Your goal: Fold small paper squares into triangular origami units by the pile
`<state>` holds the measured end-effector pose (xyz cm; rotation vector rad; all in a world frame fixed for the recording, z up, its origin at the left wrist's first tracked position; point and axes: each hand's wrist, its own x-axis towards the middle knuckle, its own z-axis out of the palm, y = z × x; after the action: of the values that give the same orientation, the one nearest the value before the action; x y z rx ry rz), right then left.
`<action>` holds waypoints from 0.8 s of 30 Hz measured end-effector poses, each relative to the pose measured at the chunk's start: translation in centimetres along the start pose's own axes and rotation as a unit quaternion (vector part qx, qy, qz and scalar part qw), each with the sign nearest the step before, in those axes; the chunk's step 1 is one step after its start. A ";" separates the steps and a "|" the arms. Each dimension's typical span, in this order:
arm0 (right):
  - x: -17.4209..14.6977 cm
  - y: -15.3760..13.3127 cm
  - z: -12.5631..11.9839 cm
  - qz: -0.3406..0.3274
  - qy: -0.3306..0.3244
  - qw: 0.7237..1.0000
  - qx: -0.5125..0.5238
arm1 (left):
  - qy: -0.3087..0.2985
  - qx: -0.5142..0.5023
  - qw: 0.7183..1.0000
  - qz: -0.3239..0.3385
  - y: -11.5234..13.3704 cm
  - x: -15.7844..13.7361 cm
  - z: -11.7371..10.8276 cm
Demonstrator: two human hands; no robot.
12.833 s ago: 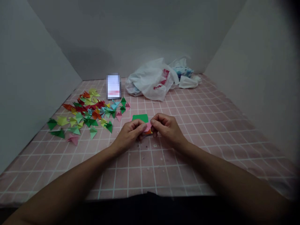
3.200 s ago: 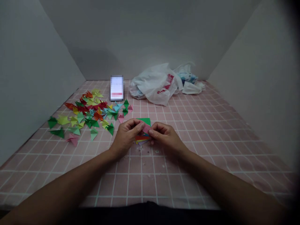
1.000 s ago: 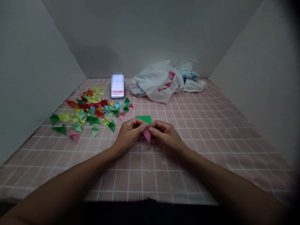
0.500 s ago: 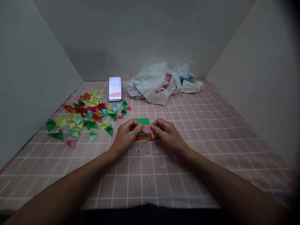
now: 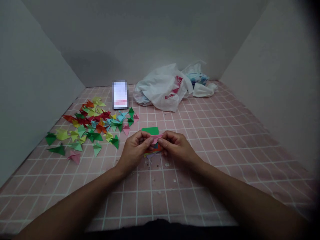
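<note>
A small piece of folded pink paper (image 5: pixel 156 137) is stretched between my two hands. My left hand (image 5: pixel 136 145) pinches its left end between thumb and fingers. At the right end, my right hand (image 5: pixel 176 144) grips it the same way. Just beneath and behind lies a stack of coloured paper sheets (image 5: pixel 150 131), green on the far part, with orange, yellow and lilac edges lower down; my fingers cover part of it. To the left is spread a heap of folded paper figures (image 5: pixel 93 136) in green, yellow, red, orange, blue and pink.
A phone with a lit, blurred screen (image 5: pixel 120 95) stands at the back. Right of it lie a white plastic bag (image 5: pixel 160 88) with red print and a blue-and-white bundle (image 5: pixel 198 79). Small scraps (image 5: pixel 167 164) dot the pink checked cloth (image 5: pixel 215 133). Grey walls enclose three sides.
The pink paper now looks narrower and flatter between my fingers, and my right fingers have closed in further over it. The whole view has shifted slightly.
</note>
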<state>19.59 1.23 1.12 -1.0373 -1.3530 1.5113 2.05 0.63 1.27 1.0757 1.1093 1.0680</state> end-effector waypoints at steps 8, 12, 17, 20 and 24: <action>0.2 0.5 -0.3 -0.010 0.003 0.998 0.068 | 0.011 -0.088 0.994 -0.064 -0.1 -0.3 0.1; -0.1 0.7 0.3 0.009 -0.065 0.990 0.127 | -0.024 -0.165 0.983 -0.080 0.3 -0.8 0.7; -0.4 0.4 0.6 0.024 -0.087 0.978 0.190 | -0.067 -0.210 0.970 -0.099 0.3 -1.0 1.0; -0.5 0.3 0.7 0.038 -0.089 0.974 0.205 | -0.064 -0.208 0.970 -0.108 0.1 -0.9 0.9; -0.6 0.2 0.8 0.040 -0.087 0.974 0.207 | -0.063 -0.199 0.972 -0.106 0.0 -1.0 0.9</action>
<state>19.07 0.38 1.05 -0.7134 -1.0524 1.8810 2.80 -0.44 1.48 0.6803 0.8406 0.9844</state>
